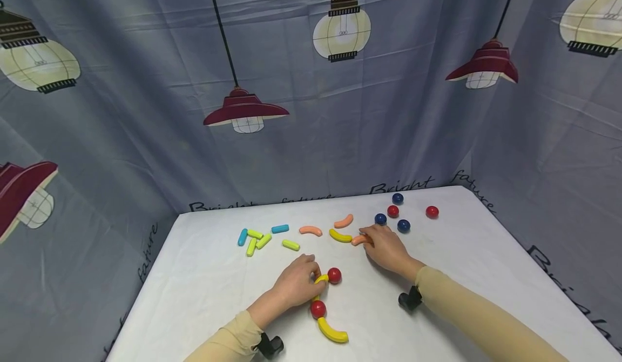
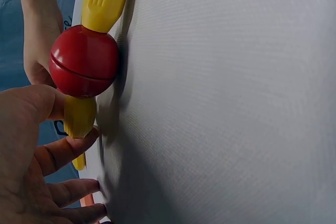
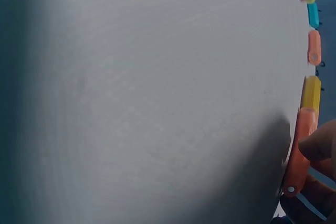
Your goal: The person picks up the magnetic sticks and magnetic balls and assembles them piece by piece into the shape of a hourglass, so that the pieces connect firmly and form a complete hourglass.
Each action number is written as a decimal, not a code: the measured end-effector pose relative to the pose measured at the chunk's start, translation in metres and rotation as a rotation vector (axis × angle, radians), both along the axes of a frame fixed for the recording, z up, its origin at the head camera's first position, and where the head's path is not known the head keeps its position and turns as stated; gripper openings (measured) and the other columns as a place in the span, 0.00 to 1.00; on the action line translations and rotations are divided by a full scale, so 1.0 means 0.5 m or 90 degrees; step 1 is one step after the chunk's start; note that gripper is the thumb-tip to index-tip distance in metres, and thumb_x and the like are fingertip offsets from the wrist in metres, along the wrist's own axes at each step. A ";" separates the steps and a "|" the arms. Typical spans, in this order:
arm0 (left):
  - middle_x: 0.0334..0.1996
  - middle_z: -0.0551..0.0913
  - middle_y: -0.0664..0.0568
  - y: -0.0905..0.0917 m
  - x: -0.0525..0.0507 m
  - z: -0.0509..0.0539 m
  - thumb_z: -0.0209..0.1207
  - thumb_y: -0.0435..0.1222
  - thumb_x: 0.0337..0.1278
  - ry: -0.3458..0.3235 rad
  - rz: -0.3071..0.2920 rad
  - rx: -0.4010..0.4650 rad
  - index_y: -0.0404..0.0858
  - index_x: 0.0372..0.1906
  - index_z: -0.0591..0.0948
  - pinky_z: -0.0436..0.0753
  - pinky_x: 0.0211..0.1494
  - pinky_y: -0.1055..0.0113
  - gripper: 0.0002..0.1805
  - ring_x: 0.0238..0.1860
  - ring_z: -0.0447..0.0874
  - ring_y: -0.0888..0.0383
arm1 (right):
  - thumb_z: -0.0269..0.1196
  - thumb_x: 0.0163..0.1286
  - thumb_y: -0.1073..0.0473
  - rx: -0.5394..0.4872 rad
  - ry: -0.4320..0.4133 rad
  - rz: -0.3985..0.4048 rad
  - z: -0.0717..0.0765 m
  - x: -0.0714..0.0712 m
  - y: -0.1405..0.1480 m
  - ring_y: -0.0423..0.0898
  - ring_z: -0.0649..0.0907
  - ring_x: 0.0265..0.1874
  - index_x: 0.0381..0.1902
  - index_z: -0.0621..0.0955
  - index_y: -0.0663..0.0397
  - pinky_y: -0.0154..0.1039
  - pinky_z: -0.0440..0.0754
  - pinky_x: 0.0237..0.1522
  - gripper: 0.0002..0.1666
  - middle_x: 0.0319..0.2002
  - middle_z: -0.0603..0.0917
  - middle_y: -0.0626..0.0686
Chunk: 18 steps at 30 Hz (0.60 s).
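Note:
My left hand [image 1: 297, 282] pinches a yellow curved toy rod [image 2: 79, 116] between thumb and forefinger, low over the white table. This rod meets a red ball [image 1: 318, 309], which has another yellow curved rod [image 1: 333, 332] joined on its near side. A second red ball [image 1: 334, 275] sits at the far end of the chain; fingers partly hide the part between. Farther right, my right hand [image 1: 387, 249] pinches an orange curved rod [image 3: 299, 156] lying on the table. Its left end is close to a loose yellow curved rod [image 1: 340, 236]; whether they touch I cannot tell.
Two more orange curved rods [image 1: 310, 230] lie near the back of the white table [image 1: 194, 297]. Several short green rods [image 1: 264, 241] and two blue rods [image 1: 279, 228] are at back left. Dark blue balls [image 1: 404, 226] and red balls [image 1: 432, 212] lie at back right.

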<state>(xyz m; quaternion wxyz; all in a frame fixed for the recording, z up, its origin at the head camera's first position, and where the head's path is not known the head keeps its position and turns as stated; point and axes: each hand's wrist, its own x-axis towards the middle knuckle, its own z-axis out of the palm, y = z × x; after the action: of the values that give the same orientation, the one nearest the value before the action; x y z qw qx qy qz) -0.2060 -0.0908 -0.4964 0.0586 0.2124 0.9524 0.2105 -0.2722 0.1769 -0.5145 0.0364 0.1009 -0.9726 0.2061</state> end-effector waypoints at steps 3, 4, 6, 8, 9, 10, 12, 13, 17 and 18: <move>0.65 0.77 0.40 0.000 0.001 0.001 0.66 0.46 0.59 0.003 -0.001 -0.002 0.46 0.31 0.82 0.74 0.69 0.49 0.10 0.70 0.71 0.44 | 0.69 0.69 0.58 0.007 0.009 -0.002 -0.003 0.000 0.001 0.55 0.79 0.53 0.61 0.83 0.54 0.54 0.79 0.57 0.23 0.54 0.83 0.55; 0.65 0.77 0.40 0.000 0.001 0.002 0.66 0.46 0.59 0.004 -0.002 -0.002 0.46 0.31 0.82 0.74 0.69 0.49 0.09 0.70 0.71 0.44 | 0.69 0.69 0.58 0.009 0.011 -0.002 -0.003 0.001 0.001 0.55 0.79 0.52 0.60 0.83 0.54 0.54 0.79 0.57 0.22 0.52 0.83 0.55; 0.65 0.77 0.40 0.000 0.001 0.002 0.66 0.46 0.59 0.004 -0.003 -0.003 0.45 0.31 0.82 0.73 0.69 0.49 0.09 0.70 0.71 0.44 | 0.70 0.68 0.57 0.011 0.015 -0.003 -0.005 0.002 0.001 0.54 0.79 0.50 0.58 0.84 0.54 0.52 0.80 0.55 0.21 0.50 0.83 0.54; 0.65 0.77 0.40 0.000 0.002 0.000 0.65 0.46 0.60 0.003 -0.004 -0.003 0.45 0.32 0.82 0.73 0.69 0.49 0.10 0.70 0.71 0.44 | 0.71 0.68 0.57 0.011 0.018 -0.004 -0.006 0.004 0.002 0.53 0.79 0.48 0.55 0.85 0.54 0.51 0.80 0.53 0.19 0.47 0.82 0.53; 0.66 0.77 0.40 0.000 0.001 0.000 0.65 0.47 0.60 0.003 -0.004 -0.004 0.45 0.32 0.82 0.73 0.69 0.49 0.10 0.70 0.71 0.45 | 0.72 0.67 0.56 0.010 0.019 -0.004 -0.007 0.004 0.003 0.52 0.79 0.47 0.54 0.86 0.54 0.50 0.80 0.52 0.18 0.45 0.82 0.52; 0.65 0.77 0.40 0.000 0.001 0.000 0.65 0.47 0.60 0.004 -0.005 -0.004 0.45 0.32 0.82 0.73 0.69 0.49 0.10 0.70 0.71 0.45 | 0.72 0.67 0.56 0.010 0.023 -0.002 -0.007 0.005 0.004 0.51 0.79 0.46 0.52 0.86 0.54 0.49 0.80 0.51 0.18 0.44 0.82 0.51; 0.65 0.77 0.40 0.000 0.001 -0.001 0.65 0.47 0.60 0.005 -0.005 -0.003 0.45 0.31 0.82 0.73 0.69 0.49 0.10 0.70 0.71 0.45 | 0.74 0.65 0.54 0.007 0.026 -0.001 -0.008 0.007 0.007 0.50 0.78 0.43 0.48 0.87 0.53 0.47 0.79 0.47 0.16 0.40 0.81 0.49; 0.65 0.78 0.40 0.000 0.001 -0.001 0.65 0.46 0.60 0.005 -0.005 -0.002 0.45 0.31 0.82 0.73 0.69 0.49 0.10 0.70 0.71 0.45 | 0.74 0.65 0.53 0.007 0.028 0.001 -0.008 0.009 0.009 0.49 0.77 0.41 0.47 0.87 0.52 0.45 0.78 0.45 0.15 0.38 0.81 0.48; 0.65 0.78 0.40 0.000 0.001 -0.001 0.65 0.46 0.60 0.006 -0.005 0.001 0.45 0.31 0.83 0.74 0.69 0.49 0.10 0.70 0.71 0.45 | 0.76 0.63 0.50 0.007 0.034 0.010 -0.007 0.017 0.017 0.47 0.74 0.36 0.42 0.88 0.51 0.42 0.74 0.39 0.14 0.34 0.78 0.46; 0.65 0.78 0.40 0.000 0.001 -0.001 0.65 0.46 0.60 0.006 -0.005 0.002 0.45 0.31 0.83 0.74 0.69 0.49 0.10 0.70 0.71 0.45 | 0.76 0.63 0.50 0.007 0.033 0.011 -0.007 0.019 0.018 0.47 0.74 0.35 0.41 0.88 0.51 0.42 0.74 0.38 0.14 0.33 0.78 0.46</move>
<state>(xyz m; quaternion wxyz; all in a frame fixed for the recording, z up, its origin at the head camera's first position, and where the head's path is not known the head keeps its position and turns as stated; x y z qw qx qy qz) -0.2053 -0.0910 -0.4969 0.0545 0.2173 0.9516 0.2104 -0.2626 0.1859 -0.5181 0.0590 0.1146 -0.9717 0.1982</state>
